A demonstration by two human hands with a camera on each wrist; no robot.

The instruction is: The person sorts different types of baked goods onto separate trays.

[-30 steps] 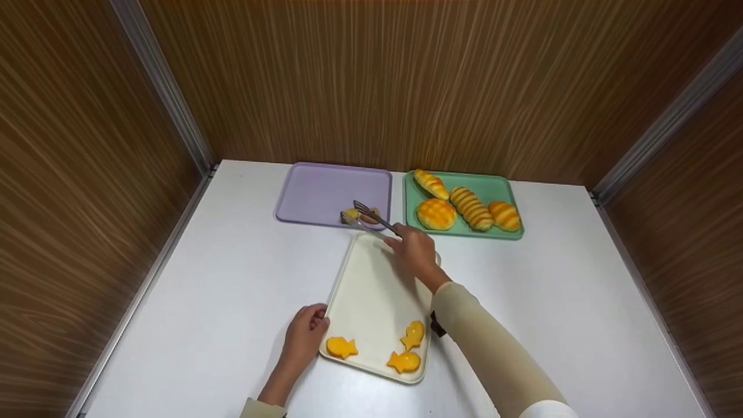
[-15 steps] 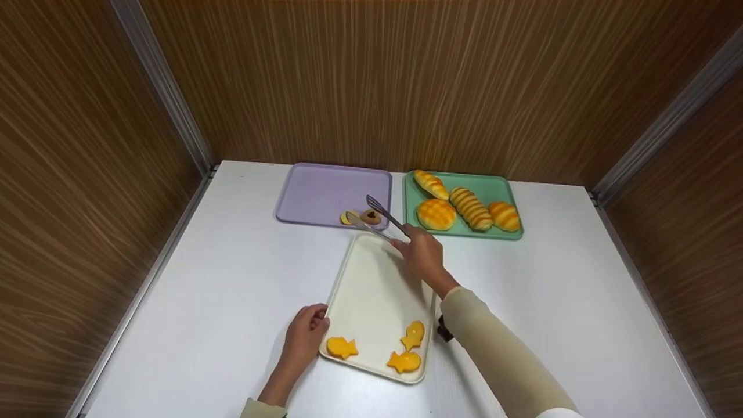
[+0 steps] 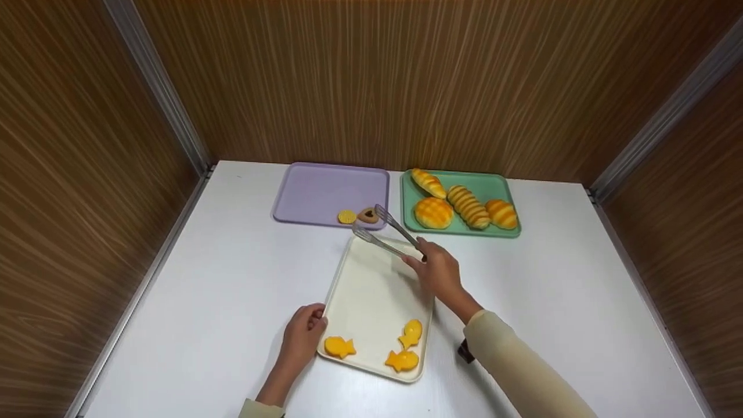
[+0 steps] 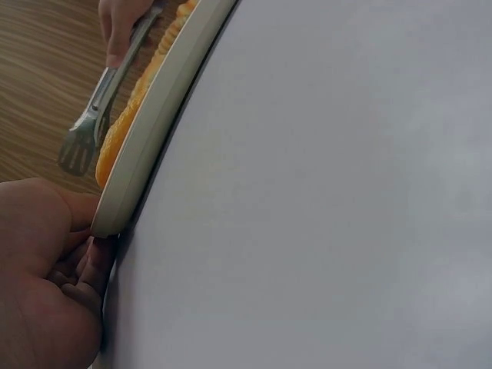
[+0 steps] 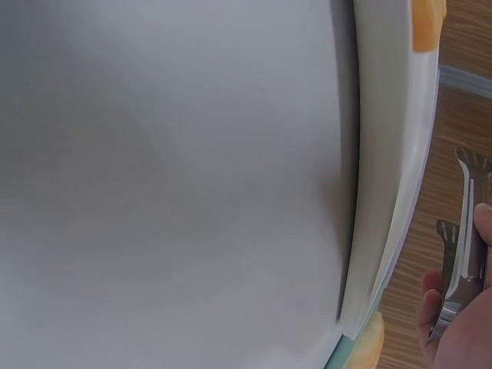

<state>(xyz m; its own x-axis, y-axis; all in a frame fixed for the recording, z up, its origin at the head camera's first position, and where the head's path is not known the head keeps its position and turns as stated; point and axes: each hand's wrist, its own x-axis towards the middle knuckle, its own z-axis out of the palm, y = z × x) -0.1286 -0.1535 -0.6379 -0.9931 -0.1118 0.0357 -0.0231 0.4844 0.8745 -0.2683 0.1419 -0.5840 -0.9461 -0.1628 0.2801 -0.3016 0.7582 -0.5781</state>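
Seen from the head, a person's right hand (image 3: 436, 273) grips metal tongs (image 3: 387, 216) above the far end of a cream tray (image 3: 365, 284); the tongs' long axis runs away from the hand, forward and to the left, their two arms spread apart. A heart-shaped cookie (image 3: 367, 215) lies forward and left of the right hand's fingers, at the near right corner of a purple tray (image 3: 325, 194), and shows in line with the gap between the tong tips; whether the tips are level with it or above it cannot be told; a round yellow biscuit (image 3: 347, 217) sits just left of it. The right hand is much the nearer, its forearm slanting in from the lower right; the left hand (image 3: 303, 334) holds the cream tray's near left edge with curled fingers, beside a yellow fish-shaped piece (image 3: 339, 346).
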